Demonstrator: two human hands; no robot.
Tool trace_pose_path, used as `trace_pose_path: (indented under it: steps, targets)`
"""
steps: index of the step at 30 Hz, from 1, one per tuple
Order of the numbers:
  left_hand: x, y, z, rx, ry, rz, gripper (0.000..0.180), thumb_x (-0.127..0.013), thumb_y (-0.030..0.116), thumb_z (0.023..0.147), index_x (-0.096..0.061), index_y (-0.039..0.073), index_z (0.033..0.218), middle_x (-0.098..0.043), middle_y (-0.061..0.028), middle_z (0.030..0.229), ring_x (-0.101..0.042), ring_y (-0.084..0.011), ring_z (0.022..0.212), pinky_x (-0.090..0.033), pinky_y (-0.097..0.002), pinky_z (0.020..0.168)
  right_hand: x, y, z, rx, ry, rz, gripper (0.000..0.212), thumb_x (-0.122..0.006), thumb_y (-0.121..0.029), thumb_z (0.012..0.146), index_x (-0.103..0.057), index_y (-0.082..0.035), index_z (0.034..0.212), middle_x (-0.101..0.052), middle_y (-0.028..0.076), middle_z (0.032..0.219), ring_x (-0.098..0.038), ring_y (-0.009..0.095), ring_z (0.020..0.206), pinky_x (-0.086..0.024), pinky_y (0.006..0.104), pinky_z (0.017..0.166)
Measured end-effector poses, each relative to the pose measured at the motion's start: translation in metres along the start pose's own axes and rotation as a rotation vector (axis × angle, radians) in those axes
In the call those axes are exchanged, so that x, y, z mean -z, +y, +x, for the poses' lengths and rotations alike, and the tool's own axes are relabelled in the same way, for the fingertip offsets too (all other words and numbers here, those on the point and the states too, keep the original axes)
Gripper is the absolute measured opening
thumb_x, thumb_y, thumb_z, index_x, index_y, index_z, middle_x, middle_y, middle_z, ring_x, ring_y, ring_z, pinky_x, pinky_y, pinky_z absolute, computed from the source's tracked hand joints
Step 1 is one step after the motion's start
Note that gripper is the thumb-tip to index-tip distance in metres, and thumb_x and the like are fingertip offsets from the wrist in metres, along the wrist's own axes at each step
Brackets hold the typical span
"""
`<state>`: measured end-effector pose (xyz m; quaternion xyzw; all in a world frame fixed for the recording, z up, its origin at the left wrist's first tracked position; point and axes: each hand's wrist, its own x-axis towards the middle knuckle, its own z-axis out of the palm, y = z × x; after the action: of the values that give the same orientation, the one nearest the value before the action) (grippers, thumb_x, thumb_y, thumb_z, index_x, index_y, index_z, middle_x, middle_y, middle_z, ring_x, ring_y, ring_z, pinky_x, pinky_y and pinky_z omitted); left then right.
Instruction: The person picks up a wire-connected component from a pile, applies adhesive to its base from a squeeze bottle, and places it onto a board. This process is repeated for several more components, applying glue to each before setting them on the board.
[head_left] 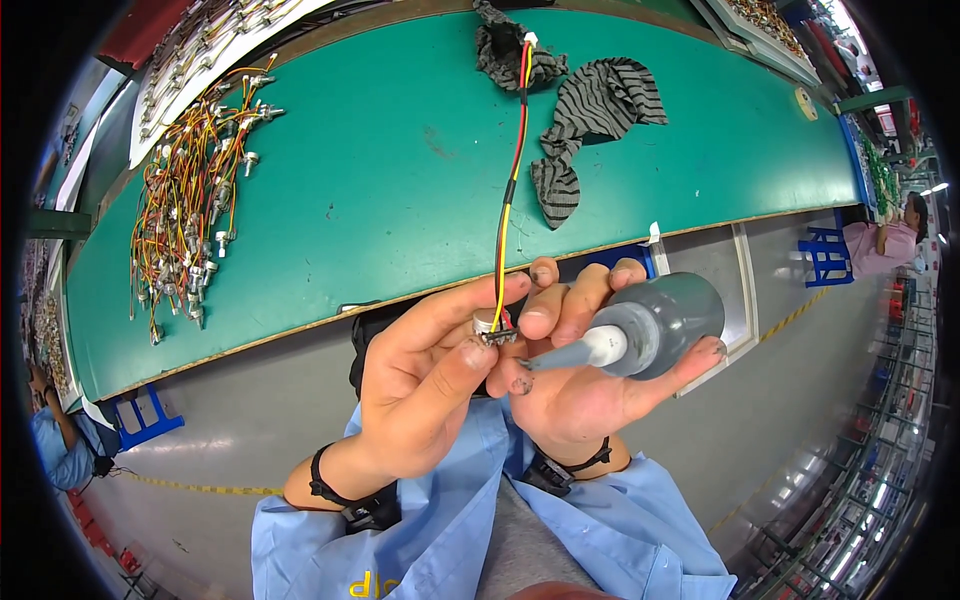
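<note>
Between the thumb and fingers of my left hand (425,370) is a small metal potentiometer (487,322), its row of soldered terminals facing up. Red, yellow and black wires (508,190) run from it away over the green table to a white plug (530,40). My right hand (575,395) holds a translucent squeeze bottle (665,325) of dark liquid, lying tilted across the fingers. The bottle's narrow nozzle (560,356) points left, close to the terminals. Right fingertips also come up beside the part; whether they touch it I cannot tell. Dark smudges mark several fingertips.
A heap of wired potentiometers (190,200) lies at the left of the green table (380,150). Striped grey rags (600,100) lie at its far side, and a tape roll (806,104) at the far right. Blue stools (826,256) and other people (880,245) are beyond.
</note>
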<state>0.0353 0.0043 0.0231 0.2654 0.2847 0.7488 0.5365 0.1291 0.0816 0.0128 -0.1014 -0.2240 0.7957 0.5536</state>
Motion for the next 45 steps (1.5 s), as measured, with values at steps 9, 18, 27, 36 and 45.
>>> trace_pose_path:
  steps: [9, 18, 27, 36, 45]
  targets:
    - [0.003, 0.000, 0.000, -0.001, -0.029, 0.016, 0.041, -0.048, 0.011, 0.096, -0.043, -0.006, 0.133, -0.061, -0.0118, 0.106, -0.057, -0.0141, 0.082, -0.042, -0.0260, 0.069, 0.000, -0.001, 0.001, 0.017, -0.014, -0.039, 0.084, -0.026, -0.082, 0.081, -0.052, -0.008, 0.110, -0.052, 0.008, 0.069, -0.055, 0.027, 0.072, -0.051, 0.0379, 0.071]
    - [-0.001, 0.002, -0.002, 0.023, 0.011, -0.003, 0.041, -0.048, 0.011, 0.096, -0.043, -0.006, 0.133, -0.061, -0.0109, 0.103, -0.056, -0.0144, 0.080, -0.041, -0.0262, 0.068, 0.000, -0.003, -0.001, -0.003, -0.056, -0.026, 0.082, -0.026, -0.080, 0.083, -0.051, -0.008, 0.113, -0.054, 0.009, 0.071, -0.055, 0.027, 0.077, -0.050, 0.0411, 0.074]
    - [-0.002, 0.000, -0.005, 0.029, 0.020, -0.025, 0.041, -0.050, 0.012, 0.096, -0.044, -0.006, 0.132, -0.060, -0.0088, 0.092, -0.054, -0.0147, 0.077, -0.041, -0.0267, 0.068, -0.005, -0.010, 0.009, 0.051, -0.018, 0.294, 0.080, -0.033, -0.076, 0.085, -0.056, -0.003, 0.109, -0.057, 0.010, 0.078, -0.056, 0.032, 0.089, -0.036, 0.0486, 0.101]
    - [0.015, 0.001, 0.024, -0.203, 0.264, 0.326, 0.037, -0.049, 0.012, 0.095, -0.048, -0.005, 0.128, -0.056, -0.0077, 0.080, -0.051, -0.0161, 0.077, -0.042, -0.0318, 0.076, 0.027, -0.033, 0.032, 0.156, 0.091, 0.178, 0.074, -0.040, -0.069, 0.087, -0.061, 0.001, 0.098, -0.061, 0.015, 0.093, -0.050, 0.039, 0.117, -0.026, 0.0449, 0.112]
    - [0.009, -0.019, 0.107, -0.185, 0.259, 0.306, 0.031, -0.049, 0.011, 0.096, -0.051, -0.005, 0.123, -0.058, -0.0075, 0.086, -0.059, -0.0229, 0.103, -0.042, -0.0357, 0.097, -0.004, -0.051, 0.052, -0.118, 0.312, 0.280, 0.070, -0.047, -0.066, 0.087, -0.056, 0.000, 0.106, -0.053, 0.021, 0.113, -0.038, 0.040, 0.127, -0.025, 0.0450, 0.112]
